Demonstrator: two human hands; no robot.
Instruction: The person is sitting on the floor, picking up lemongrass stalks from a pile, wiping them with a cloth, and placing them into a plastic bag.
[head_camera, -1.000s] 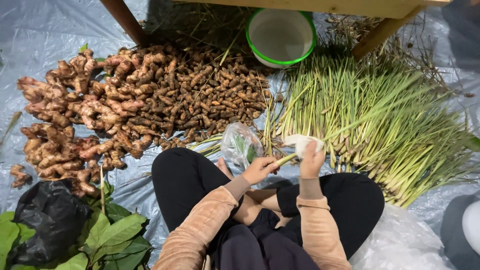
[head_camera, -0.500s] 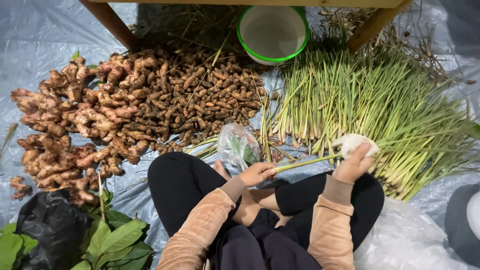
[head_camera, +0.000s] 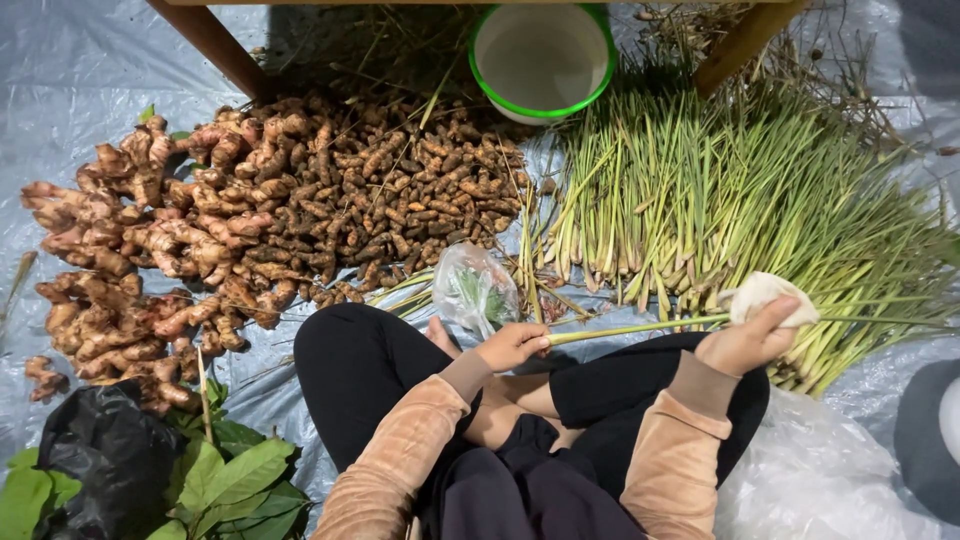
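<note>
I sit cross-legged on a plastic sheet. My left hand grips the thick base end of a single lemongrass stalk that runs level across my lap. My right hand holds a pale cloth wrapped around the same stalk farther out toward its leafy end. Just beyond lies the big pile of lemongrass, fanned out to the right. A small clear plastic bag with green bits inside lies by my left knee.
Heaps of galangal and turmeric roots cover the sheet at left and centre. A green-rimmed white bowl stands at the back between two wooden table legs. Green leaves and a black bag lie lower left.
My right hand has slid the cloth outward along the stalk, from close beside the left hand to far right. The left hand stays on the base end.
</note>
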